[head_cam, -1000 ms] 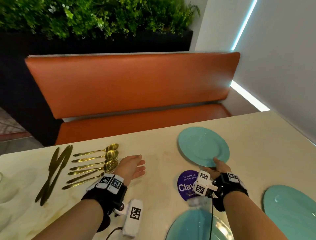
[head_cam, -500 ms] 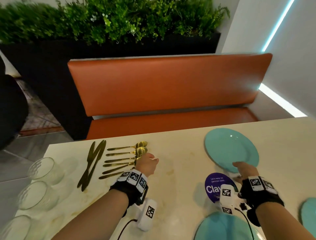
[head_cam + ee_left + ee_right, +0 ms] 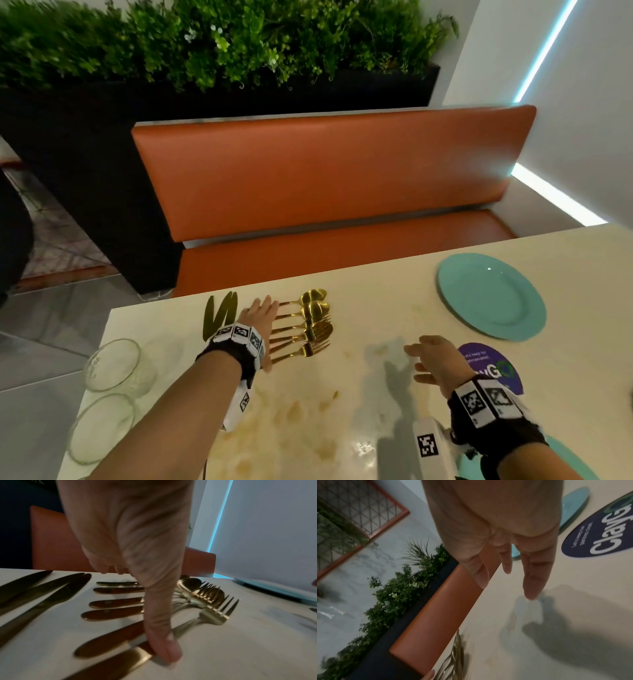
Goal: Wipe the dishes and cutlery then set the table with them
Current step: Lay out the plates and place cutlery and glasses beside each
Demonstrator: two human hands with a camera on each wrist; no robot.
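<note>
Several gold spoons and forks [image 3: 310, 325] lie side by side on the cream table [image 3: 342, 418], with dark knives [image 3: 221, 313] just left of them. My left hand [image 3: 262, 313] is spread over the handles. In the left wrist view its thumb [image 3: 163, 645] presses at the nearest fork [image 3: 214, 616], and the other fingertips reach past the far handles. My right hand [image 3: 433, 359] hovers above bare table with straight fingers and holds nothing. A teal plate [image 3: 489, 296] sits at the far right.
Two clear glasses [image 3: 113, 365] stand near the table's left edge. A purple round sticker [image 3: 493, 368] lies right of my right hand. Part of another teal plate [image 3: 572, 459] shows at the bottom right. An orange bench [image 3: 325, 171] runs along the table's far side.
My right hand has let go of the far teal plate and moved left over the table. My left hand has slid left onto the cutlery handles. The view has turned left.
</note>
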